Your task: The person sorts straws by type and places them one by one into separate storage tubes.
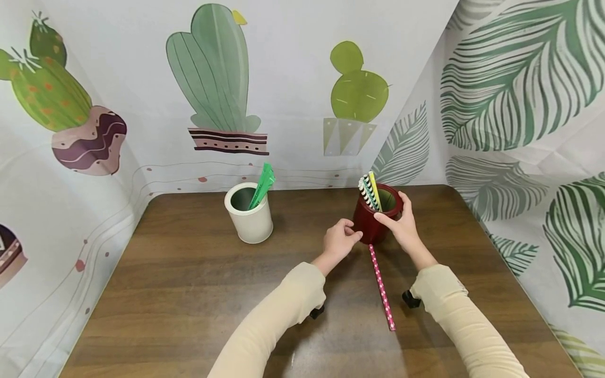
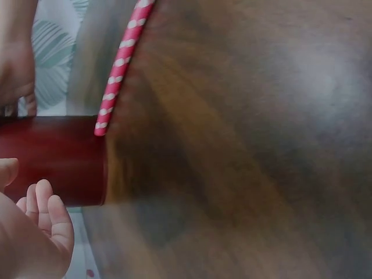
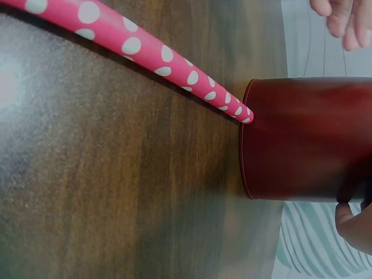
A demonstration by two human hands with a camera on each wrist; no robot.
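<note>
A dark red cylindrical cup (image 1: 367, 224) stands upright at the back right of the table, holding several striped and yellow paper straws (image 1: 371, 191). My right hand (image 1: 403, 223) grips its upper right side, thumb at the near rim. Close by the cup's left side is my left hand (image 1: 337, 240), its fingers loosely bent with nothing between them. A pink straw with white dots (image 1: 381, 286) lies on the table, its far end right at the cup's base. The right wrist view shows that straw's tip (image 3: 244, 114) overlapping the cup's lower edge.
A white cup (image 1: 250, 223) with a green wrapped item (image 1: 262, 184) in it stands to the left on the brown wooden table (image 1: 179, 294). Behind the table's back edge hangs a cloth (image 1: 293, 94) printed with cacti and leaves.
</note>
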